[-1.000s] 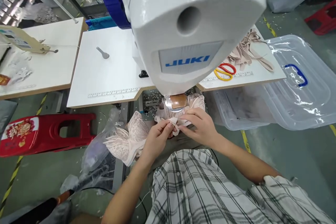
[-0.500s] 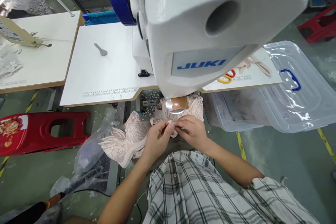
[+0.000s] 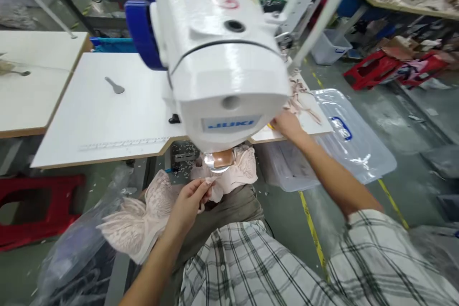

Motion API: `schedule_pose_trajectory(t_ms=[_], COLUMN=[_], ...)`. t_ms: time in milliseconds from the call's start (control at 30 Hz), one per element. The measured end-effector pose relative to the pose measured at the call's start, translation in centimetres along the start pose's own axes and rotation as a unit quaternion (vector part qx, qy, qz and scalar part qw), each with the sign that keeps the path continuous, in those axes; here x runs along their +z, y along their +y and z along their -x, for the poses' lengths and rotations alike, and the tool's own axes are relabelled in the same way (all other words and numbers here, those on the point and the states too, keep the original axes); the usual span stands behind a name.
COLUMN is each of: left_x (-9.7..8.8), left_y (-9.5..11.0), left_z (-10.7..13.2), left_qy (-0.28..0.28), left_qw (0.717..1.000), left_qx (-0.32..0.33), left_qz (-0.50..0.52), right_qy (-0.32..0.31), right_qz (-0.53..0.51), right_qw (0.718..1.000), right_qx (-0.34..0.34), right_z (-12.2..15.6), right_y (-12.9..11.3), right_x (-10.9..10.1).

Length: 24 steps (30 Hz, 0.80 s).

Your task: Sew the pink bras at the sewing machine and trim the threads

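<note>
My left hand (image 3: 191, 198) pinches the edge of a pale pink lace bra (image 3: 158, 201) just below the sewing machine's needle area. One cup hangs beside my left forearm; the other part lies under the machine head (image 3: 229, 100). My right hand (image 3: 288, 125) is over the table to the right of the machine, at the scissors, whose yellow handle (image 3: 270, 126) shows only as a sliver. Its fingers are blurred and partly hidden behind the machine head, so their grip cannot be made out.
Pale straps (image 3: 303, 105) lie on the table's right side. A clear plastic box lid (image 3: 358, 148) is below them at the right. On the white tabletop (image 3: 96, 100) rests a grey spoon-shaped tool (image 3: 114, 86). A red stool (image 3: 39, 205) stands at the left.
My right hand has left the bra and moved up and right to the scissors. My left hand still pinches the bra. The head view has shifted, showing more beyond the machine.
</note>
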<state>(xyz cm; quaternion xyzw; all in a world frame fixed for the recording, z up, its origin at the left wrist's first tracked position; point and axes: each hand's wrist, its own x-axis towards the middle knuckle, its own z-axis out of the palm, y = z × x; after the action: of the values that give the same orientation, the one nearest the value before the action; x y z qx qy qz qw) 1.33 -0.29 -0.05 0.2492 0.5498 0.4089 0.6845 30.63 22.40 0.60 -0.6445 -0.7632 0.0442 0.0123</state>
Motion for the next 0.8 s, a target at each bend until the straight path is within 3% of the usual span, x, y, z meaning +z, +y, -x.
schedule_pose_trajectory(t_ms=[67, 167, 233, 300, 400, 467, 567, 800], left_x=[0.1, -0.3, -0.7, -1.0, -1.1, -1.0, -0.9, -1.2], left_y=[0.1, 0.0, -0.2, -0.3, -0.4, -0.5, -0.6, -1.1], left_z=[-0.1, -0.2, -0.1, -0.1, 0.0, 0.1, 0.2, 0.5], left_qy=[0.001, 0.004, 0.006, 0.0, -0.008, -0.01, -0.009, 0.012], left_qw=[0.997, 0.992, 0.99, 0.988, 0.988, 0.99, 0.995, 1.0], left_qx=[-0.008, -0.013, -0.021, -0.03, -0.035, -0.027, -0.009, 0.014], left_qz=[0.071, 0.126, 0.14, 0.149, 0.151, 0.138, 0.098, 0.026], right_qy=[-0.02, -0.038, -0.041, -0.096, -0.103, -0.079, -0.051, -0.084], right_qz=[0.001, -0.028, -0.138, -0.22, -0.244, -0.239, -0.225, -0.225], right_qw=[1.0, 0.999, 0.989, 0.97, 0.948, 0.938, 0.933, 0.917], right_qx=[-0.003, -0.011, 0.022, -0.034, -0.175, -0.24, -0.277, -0.318], right_z=[1.5, 6.5, 10.8, 15.1, 19.6, 20.7, 20.3, 18.6], right_y=[-0.2, -0.6, -1.4, -2.8, -5.9, -7.8, -9.5, -10.2], right_x=[0.0, 0.3, 0.3, 0.0, -0.4, -0.3, 0.2, 1.2])
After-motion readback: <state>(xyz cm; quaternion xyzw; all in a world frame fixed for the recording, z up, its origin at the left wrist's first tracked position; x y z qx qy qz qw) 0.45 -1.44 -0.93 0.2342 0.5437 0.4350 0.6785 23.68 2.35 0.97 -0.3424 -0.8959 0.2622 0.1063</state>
